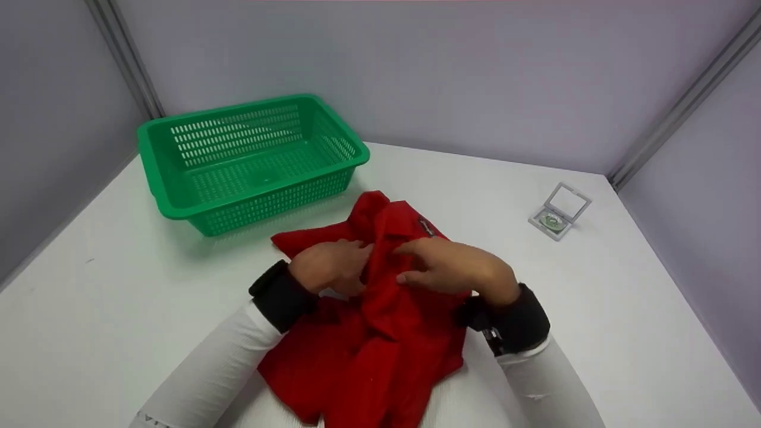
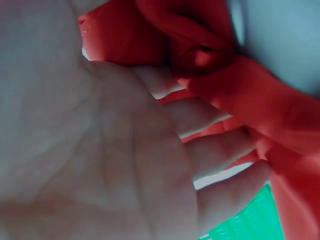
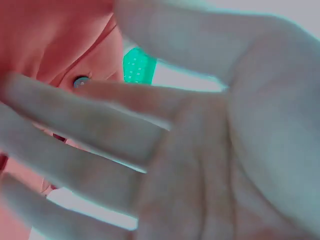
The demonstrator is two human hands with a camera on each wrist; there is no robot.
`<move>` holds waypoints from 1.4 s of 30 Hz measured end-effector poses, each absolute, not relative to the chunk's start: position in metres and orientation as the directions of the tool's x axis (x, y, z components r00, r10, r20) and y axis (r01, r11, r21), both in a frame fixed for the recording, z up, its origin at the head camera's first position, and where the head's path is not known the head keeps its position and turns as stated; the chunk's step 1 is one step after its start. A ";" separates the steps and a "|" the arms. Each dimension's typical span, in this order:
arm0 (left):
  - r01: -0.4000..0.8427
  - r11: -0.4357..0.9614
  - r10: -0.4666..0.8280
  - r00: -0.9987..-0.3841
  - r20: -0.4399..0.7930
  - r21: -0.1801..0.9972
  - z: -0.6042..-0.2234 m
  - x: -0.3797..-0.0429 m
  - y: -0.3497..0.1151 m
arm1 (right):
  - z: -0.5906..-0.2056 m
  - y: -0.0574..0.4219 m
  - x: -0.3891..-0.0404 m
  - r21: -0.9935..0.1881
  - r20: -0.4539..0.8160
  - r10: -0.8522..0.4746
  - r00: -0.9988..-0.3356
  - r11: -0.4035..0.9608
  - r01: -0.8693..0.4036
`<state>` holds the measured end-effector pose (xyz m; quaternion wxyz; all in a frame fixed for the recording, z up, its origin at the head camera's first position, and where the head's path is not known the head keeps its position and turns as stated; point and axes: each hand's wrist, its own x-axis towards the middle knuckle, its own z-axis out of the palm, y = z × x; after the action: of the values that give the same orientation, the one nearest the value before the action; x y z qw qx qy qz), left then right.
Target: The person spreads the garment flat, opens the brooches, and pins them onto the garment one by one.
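Observation:
A crumpled red garment (image 1: 410,321) lies bunched on the white table, its folds raised between the two hands. In the right wrist view it shows a dark round button (image 3: 81,81). My left hand (image 1: 334,266) is at the left side of the raised fold. Its fingers (image 2: 215,150) extend fairly straight against the cloth in the left wrist view, the tips partly hidden by it. On the other side, my right hand (image 1: 455,267) hovers over the garment with thumb and fingers spread apart. A small dark label (image 1: 427,227) shows on the cloth above that hand.
A green plastic basket (image 1: 261,205) with slotted sides stands at the back left, with nothing in it. Toward the back right sits a small clear hinged case (image 1: 551,221), lid up, with a green round item inside. Pale panels (image 1: 452,77) wall the table's back and sides.

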<state>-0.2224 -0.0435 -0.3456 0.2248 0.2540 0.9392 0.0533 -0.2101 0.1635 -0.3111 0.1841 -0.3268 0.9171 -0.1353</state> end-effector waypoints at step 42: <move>0.354 0.910 0.406 -0.868 -0.286 0.216 -0.369 -0.253 -0.054 | -0.322 0.261 -0.225 -0.116 -0.437 -0.139 -0.889 0.988 -0.097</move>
<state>-0.2535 -0.0537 -0.3685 0.1643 0.1971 0.9633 0.0787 -0.2248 0.2609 -0.3222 0.2278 -0.0609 0.9707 -0.0457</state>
